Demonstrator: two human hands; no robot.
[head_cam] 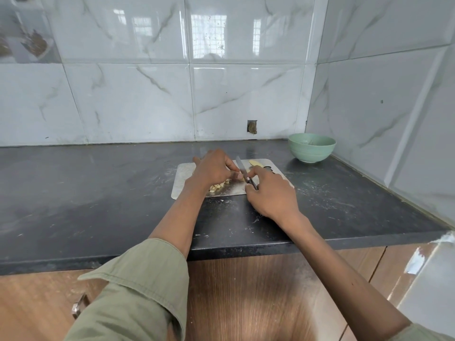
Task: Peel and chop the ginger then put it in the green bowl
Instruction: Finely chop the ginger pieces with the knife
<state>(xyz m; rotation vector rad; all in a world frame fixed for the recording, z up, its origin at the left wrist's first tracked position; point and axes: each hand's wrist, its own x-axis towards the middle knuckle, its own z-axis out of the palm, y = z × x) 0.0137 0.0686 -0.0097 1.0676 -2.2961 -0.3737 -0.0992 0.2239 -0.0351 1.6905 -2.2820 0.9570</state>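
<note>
A metal cutting board (183, 174) lies on the dark counter. My right hand (269, 193) grips the black handle of a knife (242, 169), whose blade points away over the board. My left hand (214, 167) is curled over the board just left of the blade, its fingertips pinching a small piece of ginger that is mostly hidden. Chopped ginger bits (218, 187) lie under my left wrist. A larger peeled ginger piece (254, 163) rests at the board's far edge. The green bowl (311, 147) stands at the back right corner.
The dark counter (98, 193) stretches wide to the left. Tiled walls close off the back and the right side. The counter's front edge runs above wooden cabinet fronts, with a metal drawer handle (80, 305) at lower left.
</note>
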